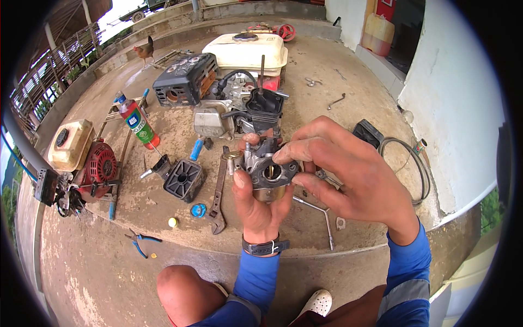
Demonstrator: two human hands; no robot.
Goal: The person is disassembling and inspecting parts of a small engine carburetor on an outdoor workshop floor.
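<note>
1. Head view: the left hand (pixel 257 215) is closed around a carburettor (pixel 262 189) from below and the left, its thumb along the near side. The cupped hold probably bears the weight and turns the flange towards the person's eyes.
2. At the flange's right side is the right hand (pixel 354 169), fingers bent and index and thumb tips apart at a black plate (pixel 291 167). Whether they pinch it or merely touch, I cannot tell; such a pose would suit steadying or lining up the plate.
3. So the carburettor lies between the two hands, in the left palm and just left of the right hand's fingertips, raised over the ground, bore facing the wearer.
4. Just left of the left hand lies an adjustable wrench (pixel 219 193), then a blue cap (pixel 198 210) and a black housing (pixel 184 180), perhaps laid there for easy reach.
5. Below the right hand, an angled metal wrench (pixel 327 218) lies beside a small gasket (pixel 340 223).
6. Beyond both hands stands an engine (pixel 264 111) with a pale fuel tank (pixel 245 54); farther left, an upright bottle (pixel 136 120).
</note>
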